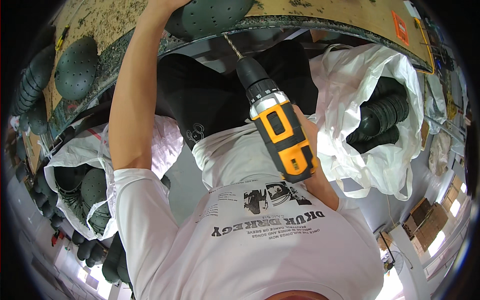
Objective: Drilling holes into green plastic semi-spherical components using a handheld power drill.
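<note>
My right hand (306,125) grips a yellow and black cordless drill (280,135), which largely hides its fingers. A long twist bit (233,46) sticks out of the drill's black chuck toward the table edge. The bit's tip appears close to the near rim of a dark, domed shell (212,17) dotted with small holes; I cannot tell if they touch. That shell lies at the edge of the worktable (325,11). At the top edge of the view, my left hand (171,3) reaches the shell's left side, its fingers cut off by the frame.
Another perforated shell (76,68) rests on the table at left, beside a row of nested shells (35,80). White sacks holding dark shells stand on the right (340,100) and left (112,175). An orange flat object (400,27) lies at the table's right. Dark shavings litter the tabletop.
</note>
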Available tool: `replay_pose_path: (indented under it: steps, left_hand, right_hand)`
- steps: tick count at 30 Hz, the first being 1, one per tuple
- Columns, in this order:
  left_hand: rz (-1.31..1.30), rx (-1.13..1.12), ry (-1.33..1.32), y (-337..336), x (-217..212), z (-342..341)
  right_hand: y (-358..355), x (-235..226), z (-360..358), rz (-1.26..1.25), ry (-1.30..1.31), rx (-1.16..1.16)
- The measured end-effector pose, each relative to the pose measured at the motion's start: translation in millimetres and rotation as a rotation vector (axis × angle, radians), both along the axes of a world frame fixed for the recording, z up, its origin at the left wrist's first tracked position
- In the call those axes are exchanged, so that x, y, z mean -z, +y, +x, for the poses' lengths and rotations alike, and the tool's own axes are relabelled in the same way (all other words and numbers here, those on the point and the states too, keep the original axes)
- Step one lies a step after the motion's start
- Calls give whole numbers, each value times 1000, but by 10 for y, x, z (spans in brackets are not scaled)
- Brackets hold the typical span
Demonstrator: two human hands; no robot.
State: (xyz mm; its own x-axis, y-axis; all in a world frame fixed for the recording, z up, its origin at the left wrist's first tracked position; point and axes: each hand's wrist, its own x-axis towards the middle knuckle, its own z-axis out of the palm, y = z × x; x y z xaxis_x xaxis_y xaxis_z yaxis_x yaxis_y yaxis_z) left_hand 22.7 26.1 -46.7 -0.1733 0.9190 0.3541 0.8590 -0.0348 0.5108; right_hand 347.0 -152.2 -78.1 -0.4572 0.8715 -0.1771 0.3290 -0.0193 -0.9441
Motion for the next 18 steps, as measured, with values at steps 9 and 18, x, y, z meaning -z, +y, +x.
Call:
replay_pose_path:
  steps: [9,18]
  left_hand:
    - [185,-192,330,-211,-44,60]
    - [32,-173,338,-238,-312,93]
  right_hand:
    - [73,83,211,-62,260,39]
    - [164,114,295,127,174,3]
